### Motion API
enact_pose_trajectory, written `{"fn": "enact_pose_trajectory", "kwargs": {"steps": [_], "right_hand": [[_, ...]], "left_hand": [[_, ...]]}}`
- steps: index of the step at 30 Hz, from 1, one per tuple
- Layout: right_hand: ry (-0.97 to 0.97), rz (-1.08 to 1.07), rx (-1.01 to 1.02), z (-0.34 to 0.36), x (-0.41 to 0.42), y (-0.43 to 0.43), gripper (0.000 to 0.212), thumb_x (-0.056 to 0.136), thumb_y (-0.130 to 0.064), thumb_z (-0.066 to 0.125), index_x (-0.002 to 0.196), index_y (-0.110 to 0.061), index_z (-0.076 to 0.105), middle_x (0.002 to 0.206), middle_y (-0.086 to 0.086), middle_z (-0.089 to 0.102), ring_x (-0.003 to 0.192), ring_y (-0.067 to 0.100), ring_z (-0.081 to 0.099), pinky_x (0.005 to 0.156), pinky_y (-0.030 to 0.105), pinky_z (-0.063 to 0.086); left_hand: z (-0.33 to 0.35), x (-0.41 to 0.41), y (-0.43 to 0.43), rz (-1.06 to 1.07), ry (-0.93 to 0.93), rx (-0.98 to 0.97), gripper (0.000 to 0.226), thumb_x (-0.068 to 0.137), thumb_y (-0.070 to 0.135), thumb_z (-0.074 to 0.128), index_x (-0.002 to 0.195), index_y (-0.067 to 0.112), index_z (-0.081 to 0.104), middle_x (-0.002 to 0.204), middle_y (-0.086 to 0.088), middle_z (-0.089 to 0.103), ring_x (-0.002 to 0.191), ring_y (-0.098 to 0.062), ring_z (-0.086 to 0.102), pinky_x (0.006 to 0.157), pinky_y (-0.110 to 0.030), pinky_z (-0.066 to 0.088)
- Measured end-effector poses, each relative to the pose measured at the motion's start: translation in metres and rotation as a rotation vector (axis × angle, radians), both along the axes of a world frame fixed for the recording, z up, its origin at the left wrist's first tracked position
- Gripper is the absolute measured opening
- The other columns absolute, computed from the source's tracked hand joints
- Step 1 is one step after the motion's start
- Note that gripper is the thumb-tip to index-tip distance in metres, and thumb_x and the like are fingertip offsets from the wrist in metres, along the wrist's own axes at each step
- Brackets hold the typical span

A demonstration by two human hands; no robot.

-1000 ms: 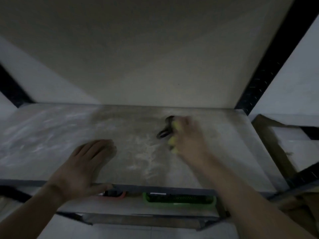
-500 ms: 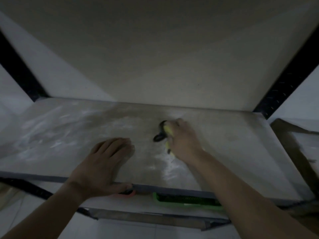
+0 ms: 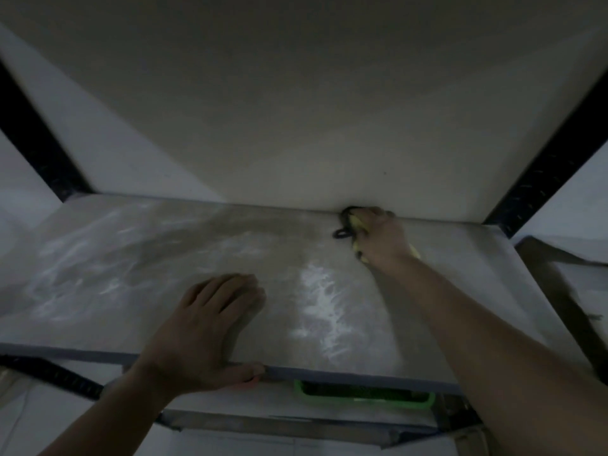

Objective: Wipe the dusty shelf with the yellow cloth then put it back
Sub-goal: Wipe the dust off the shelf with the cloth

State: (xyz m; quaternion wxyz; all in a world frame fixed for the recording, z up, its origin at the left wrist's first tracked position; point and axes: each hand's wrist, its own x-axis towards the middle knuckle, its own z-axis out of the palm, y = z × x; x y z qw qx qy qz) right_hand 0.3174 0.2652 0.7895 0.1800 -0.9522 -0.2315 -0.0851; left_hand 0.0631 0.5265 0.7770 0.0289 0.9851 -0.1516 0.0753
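The right hand (image 3: pixel 381 236) grips the bunched yellow cloth (image 3: pixel 356 224) at the dusty shelf's (image 3: pixel 131 258) far back edge, so the white dust streak (image 3: pixel 319 307) lies toward the body, between it and the left hand (image 3: pixel 210 327), which rests flat, fingers straight, at the front edge.

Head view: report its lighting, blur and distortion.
Head view: dim and underexposed, colours muted; the right hand and yellow cloth at the back edge of the shelf are slightly smeared; the left hand reads sharper; pale dust streaks stand out; the wide-angle lens splays the black posts outward.
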Motion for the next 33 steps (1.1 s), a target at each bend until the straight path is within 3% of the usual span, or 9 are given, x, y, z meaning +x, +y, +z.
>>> {"fn": "enact_pose_trajectory", "kwargs": {"steps": [4,9,12,14,17,19,23,28,33], "right_hand": [[0.1,0.237,0.061,0.01,-0.037,0.053,0.045,0.078,-0.008,0.059,0.122,-0.016,0.066,0.129,0.009,0.063,0.116,0.031,0.056,0.103,0.029,0.039],[0.232,0.497,0.2,0.009,-0.096,0.053,0.035,0.074,-0.012,0.055,0.104,-0.019,0.071,0.111,-0.004,0.069,0.1,0.016,0.059,0.092,0.023,0.044],[0.294,0.367,0.393,0.026,-0.081,0.031,0.036,0.075,-0.007,0.051,0.1,-0.021,0.072,0.094,-0.006,0.071,0.078,0.002,0.062,0.07,0.004,0.045],[0.196,0.132,0.499,0.035,-0.047,0.002,0.04,0.073,-0.003,0.05,0.099,-0.026,0.071,0.085,-0.006,0.074,0.068,0.003,0.068,0.063,0.009,0.051],[0.129,-0.152,0.089,0.026,0.003,-0.037,0.041,0.082,-0.01,0.054,0.118,-0.022,0.067,0.117,0.011,0.068,0.096,0.031,0.068,0.085,0.034,0.056],[0.116,-0.213,-0.071,0.01,0.009,-0.037,0.043,0.087,-0.015,0.053,0.129,-0.019,0.059,0.128,0.016,0.058,0.104,0.038,0.059,0.095,0.036,0.047],[0.018,-0.068,-0.085,-0.004,-0.022,0.008,0.056,0.081,-0.027,0.037,0.133,-0.015,0.055,0.134,0.011,0.056,0.119,0.033,0.049,0.103,0.034,0.035],[0.152,0.367,0.07,0.001,-0.072,0.044,0.05,0.076,-0.014,0.051,0.124,-0.016,0.064,0.126,0.009,0.059,0.11,0.029,0.052,0.1,0.035,0.04],[0.032,0.03,0.034,0.012,-0.025,0.026,0.048,0.08,-0.014,0.051,0.126,-0.017,0.062,0.126,0.014,0.059,0.108,0.036,0.056,0.097,0.036,0.044]], "left_hand": [[0.0,0.0,0.001,0.008,0.008,0.009,0.102,0.082,0.088,0.048,0.151,0.013,0.05,0.157,-0.01,0.047,0.145,-0.03,0.043,0.114,-0.049,0.039],[0.0,-0.001,0.0,0.009,0.0,-0.062,0.099,0.081,0.087,0.052,0.149,0.015,0.052,0.156,-0.008,0.047,0.144,-0.029,0.043,0.114,-0.049,0.039],[-0.001,-0.001,0.0,0.02,0.003,-0.052,0.1,0.079,0.089,0.054,0.15,0.018,0.051,0.157,-0.005,0.045,0.146,-0.026,0.04,0.116,-0.047,0.037],[-0.002,0.0,0.001,0.026,0.002,-0.047,0.101,0.078,0.09,0.053,0.15,0.019,0.051,0.157,-0.004,0.045,0.146,-0.025,0.04,0.116,-0.046,0.036],[-0.004,0.001,0.001,0.021,-0.004,-0.047,0.1,0.079,0.09,0.05,0.15,0.019,0.05,0.157,-0.005,0.045,0.146,-0.025,0.04,0.116,-0.046,0.036],[-0.005,0.001,0.001,0.014,-0.009,-0.04,0.1,0.08,0.09,0.05,0.15,0.019,0.05,0.157,-0.006,0.046,0.147,-0.025,0.039,0.117,-0.046,0.035],[-0.005,0.0,0.001,0.026,-0.006,-0.049,0.1,0.079,0.09,0.051,0.15,0.02,0.049,0.158,-0.004,0.044,0.148,-0.024,0.037,0.119,-0.043,0.031],[-0.004,-0.001,0.0,0.023,-0.023,-0.057,0.102,0.079,0.09,0.052,0.15,0.018,0.049,0.157,-0.006,0.045,0.147,-0.026,0.04,0.117,-0.046,0.036],[-0.006,0.002,0.002,0.02,-0.03,-0.031,0.102,0.08,0.091,0.049,0.15,0.017,0.05,0.157,-0.007,0.046,0.147,-0.026,0.04,0.117,-0.047,0.035]]}}
